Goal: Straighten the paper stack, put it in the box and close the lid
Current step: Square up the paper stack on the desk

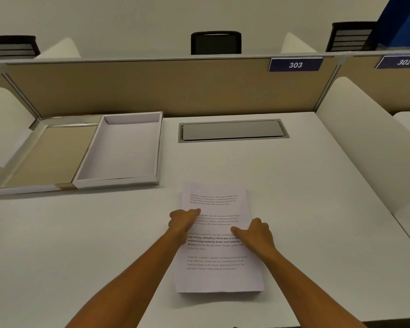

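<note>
— Nearest the camera, what do you see?

— Two bare forearms reaching forward over a white desk (pixel 305 185). Between them lies the paper stack (pixel 217 275), printed text facing up, flat on the desk and near its front. At the far end of the stack a sheet underneath peeks out past the top one, so the edges are not quite flush.

— And the hands?

— The left hand (pixel 184 221) sits on the stack's left edge, thumb lying on the top sheet; its other fingers curl down at the paper's side and are mostly hidden. The right hand (pixel 256 233) is at the right edge, thumb stretched across the print, the remaining fingers bent together over the side. Whether either hand actually clamps the sheets or only rests there, I cannot tell.

— Where is the box?

— The box (pixel 121 150) lies open at the desk's far left, well apart from the papers, white inside. Its lid (pixel 45 155) is folded flat just beside it on the left, tan lining up, joined along one side.

— Anything else?

— A grey cable hatch (pixel 232 130) is set into the desk behind the stack, and a beige partition (pixel 152 88) carries a blue sign reading 303 (pixel 295 65).
</note>
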